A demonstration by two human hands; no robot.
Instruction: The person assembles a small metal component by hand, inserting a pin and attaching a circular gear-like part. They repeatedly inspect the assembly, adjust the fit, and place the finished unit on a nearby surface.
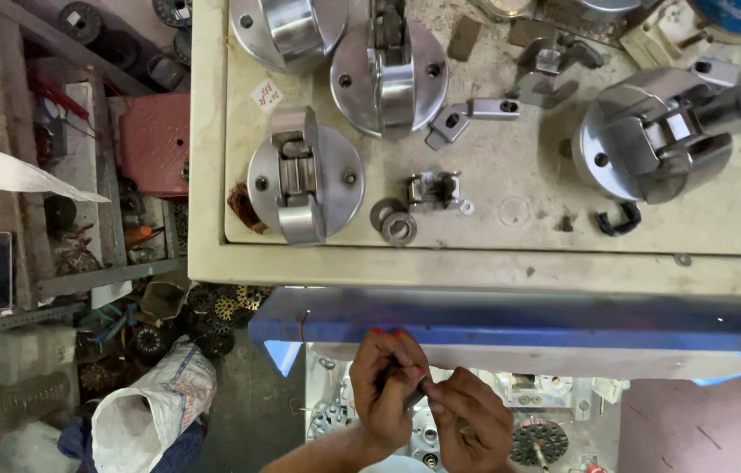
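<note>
Cream workbench (213, 175), round steel fixtures (305, 180)

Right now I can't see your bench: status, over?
Left hand and right hand pinching a small dark part. Below the blue ledge. Nothing in the way.

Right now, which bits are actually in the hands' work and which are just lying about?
In hand:
left hand and right hand, pinching a small dark part between them; too small to identify.

Lying about:
round metal fixtures on the cream benchtop
two washers
small bracket
black clip
white sack on the floor
</note>
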